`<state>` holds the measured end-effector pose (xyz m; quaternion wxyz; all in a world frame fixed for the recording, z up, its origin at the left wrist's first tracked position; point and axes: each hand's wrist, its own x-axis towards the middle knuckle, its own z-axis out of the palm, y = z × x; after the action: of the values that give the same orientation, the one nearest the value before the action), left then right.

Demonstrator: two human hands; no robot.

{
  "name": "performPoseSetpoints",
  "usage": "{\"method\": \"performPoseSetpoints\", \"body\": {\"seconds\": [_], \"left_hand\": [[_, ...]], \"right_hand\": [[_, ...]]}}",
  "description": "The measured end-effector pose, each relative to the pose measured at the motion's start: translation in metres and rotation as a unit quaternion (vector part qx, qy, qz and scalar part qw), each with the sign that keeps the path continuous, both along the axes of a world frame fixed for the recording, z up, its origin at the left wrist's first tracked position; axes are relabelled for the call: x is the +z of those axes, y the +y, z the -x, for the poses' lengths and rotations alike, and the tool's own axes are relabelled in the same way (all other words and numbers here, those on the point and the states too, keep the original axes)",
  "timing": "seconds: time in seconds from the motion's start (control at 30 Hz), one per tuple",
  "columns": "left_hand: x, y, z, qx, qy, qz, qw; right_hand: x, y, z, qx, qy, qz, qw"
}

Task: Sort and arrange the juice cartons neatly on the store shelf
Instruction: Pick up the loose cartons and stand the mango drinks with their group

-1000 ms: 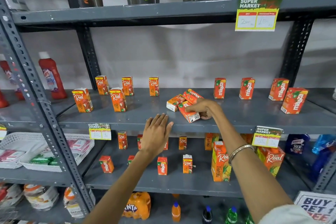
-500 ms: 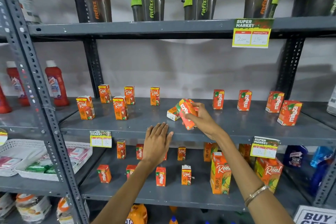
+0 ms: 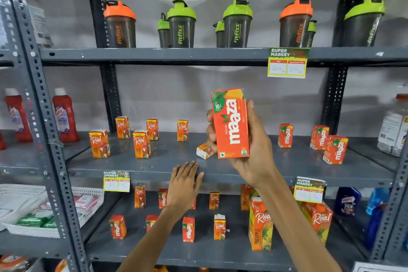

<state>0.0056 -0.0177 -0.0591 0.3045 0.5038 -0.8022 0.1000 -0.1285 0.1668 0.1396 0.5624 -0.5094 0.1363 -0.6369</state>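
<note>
R hand grips a Maaza carton upright, label facing cam, lifted above the middle shelf. L hand lies flat on the shelf's front lip, fingers spread, holding nothing. Best move imo: carry it to the Maaza group, right of the grip, set base flat, label fwd. A fallen carton lies just left of the grip; Real cartons stand further left. Grey metal rack, shaker bottles on the tier above.

Two bare forearms, no sleeves — unadorned wrists
</note>
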Motion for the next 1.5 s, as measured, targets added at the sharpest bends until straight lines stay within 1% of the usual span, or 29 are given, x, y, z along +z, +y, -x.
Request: {"method": "performPoseSetpoints", "body": {"seconds": [0.2, 0.33, 0.4, 0.5, 0.6, 0.77, 0.9, 1.1, 1.23, 1.4, 1.5], "left_hand": [[0.001, 0.001, 0.0, -0.002, -0.003, 0.001, 1.0], [0.005, 0.003, 0.0, -0.005, -0.004, -0.003, 1.0], [0.006, 0.006, 0.001, -0.007, 0.003, -0.003, 1.0], [0.005, 0.012, 0.006, -0.014, -0.004, 0.009, 1.0], [0.004, 0.021, 0.016, -0.035, -0.021, 0.011, 0.999], [0.009, 0.036, 0.05, -0.058, 0.026, 0.012, 0.998], [0.014, 0.045, 0.081, -0.06, 0.024, 0.022, 0.998], [0.014, 0.05, 0.118, -0.023, 0.024, -0.012, 0.999], [0.008, 0.048, 0.125, 0.013, 0.028, -0.016, 0.999], [0.006, 0.047, 0.126, 0.018, 0.019, -0.006, 1.0], [0.005, 0.045, 0.123, 0.019, 0.002, 0.003, 1.0]], "right_hand": [[0.003, 0.019, -0.005, 0.028, 0.024, 0.039, 0.999], [-0.006, 0.014, 0.0, -0.074, 0.073, 0.054, 0.993], [-0.018, 0.01, 0.008, -0.103, 0.096, 0.055, 0.989], [-0.039, 0.006, 0.028, -0.161, 0.133, 0.028, 0.978], [-0.063, -0.005, 0.058, -0.201, 0.154, 0.001, 0.967], [-0.096, -0.03, 0.134, -0.25, 0.182, -0.044, 0.95], [-0.105, -0.05, 0.207, -0.298, 0.194, -0.083, 0.931], [-0.105, -0.077, 0.295, -0.311, 0.187, -0.128, 0.923], [-0.106, -0.089, 0.313, -0.301, 0.195, -0.143, 0.922], [-0.118, -0.102, 0.324, -0.29, 0.197, -0.143, 0.926], [-0.122, -0.107, 0.33, -0.286, 0.216, -0.127, 0.925]]}}
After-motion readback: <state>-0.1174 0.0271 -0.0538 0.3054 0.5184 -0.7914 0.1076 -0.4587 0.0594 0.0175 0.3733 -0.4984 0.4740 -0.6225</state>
